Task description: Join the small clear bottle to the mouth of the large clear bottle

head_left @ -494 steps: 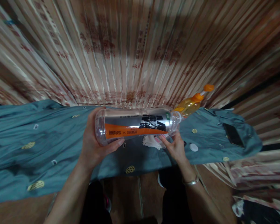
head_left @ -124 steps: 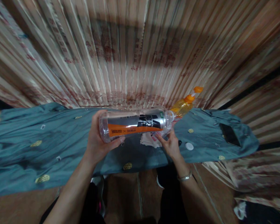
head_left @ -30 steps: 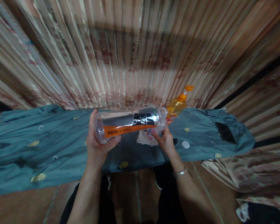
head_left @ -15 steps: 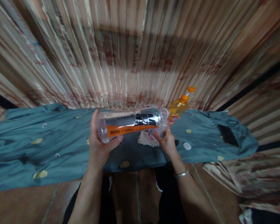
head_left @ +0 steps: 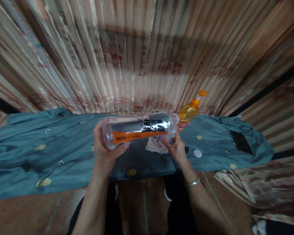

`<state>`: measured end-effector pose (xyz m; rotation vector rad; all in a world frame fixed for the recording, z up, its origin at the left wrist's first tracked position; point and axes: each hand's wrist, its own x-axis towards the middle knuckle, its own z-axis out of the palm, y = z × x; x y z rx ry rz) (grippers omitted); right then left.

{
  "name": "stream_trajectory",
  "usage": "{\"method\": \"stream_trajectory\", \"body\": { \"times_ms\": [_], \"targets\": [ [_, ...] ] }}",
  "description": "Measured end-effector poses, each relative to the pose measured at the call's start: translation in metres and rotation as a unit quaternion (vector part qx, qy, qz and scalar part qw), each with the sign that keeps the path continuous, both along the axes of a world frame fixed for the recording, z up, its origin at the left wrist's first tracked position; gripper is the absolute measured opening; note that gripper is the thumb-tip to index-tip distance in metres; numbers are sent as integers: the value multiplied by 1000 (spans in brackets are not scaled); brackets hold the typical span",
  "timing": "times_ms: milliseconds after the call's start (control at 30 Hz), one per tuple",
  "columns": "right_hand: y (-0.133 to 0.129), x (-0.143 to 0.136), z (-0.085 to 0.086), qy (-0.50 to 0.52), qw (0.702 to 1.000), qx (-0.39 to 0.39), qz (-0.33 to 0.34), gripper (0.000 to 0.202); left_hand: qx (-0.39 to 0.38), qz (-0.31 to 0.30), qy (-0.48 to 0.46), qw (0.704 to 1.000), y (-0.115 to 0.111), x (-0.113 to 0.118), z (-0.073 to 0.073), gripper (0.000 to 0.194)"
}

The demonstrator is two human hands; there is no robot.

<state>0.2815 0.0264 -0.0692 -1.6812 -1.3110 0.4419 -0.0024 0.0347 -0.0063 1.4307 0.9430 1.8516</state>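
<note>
A large clear plastic bottle (head_left: 139, 127) with a silver, black and orange label lies sideways in the air between my two hands. Its base rests in my left hand (head_left: 104, 147), the thumb along the lower side and the fingers partly hidden behind. My right hand (head_left: 175, 147) grips the neck end at the right, thumb underneath. No cap shows on the mouth. Behind that end stands an orange pump bottle (head_left: 188, 112) of yellow liquid. Below the bottle, a pale printed cloth (head_left: 156, 145) lies on the table, partly covered by my right hand.
A teal patterned cloth (head_left: 71, 156) covers the narrow table. Right of my right hand lie a white round cap (head_left: 197, 153) and a small dark object (head_left: 187, 149). A black phone (head_left: 241, 142) lies farther right. A striped curtain (head_left: 127, 65) hangs close behind the table.
Both hands keep the same hold on the bottle, which stays nearly still. The whole view has shifted very slightly.
</note>
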Motion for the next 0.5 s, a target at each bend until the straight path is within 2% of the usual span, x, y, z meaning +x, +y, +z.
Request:
{"method": "stream_trajectory", "body": {
  "times_ms": [367, 500],
  "targets": [
    [2, 2, 1, -18, 1000, -9, -6, 99, 15, 2, -1, 1000, -1, 4, 7, 87],
    [3, 2, 0, -16, 1000, 0, 0, 91, 15, 1, 9, 1000, 0, 2, 4, 88]
  ]
}}
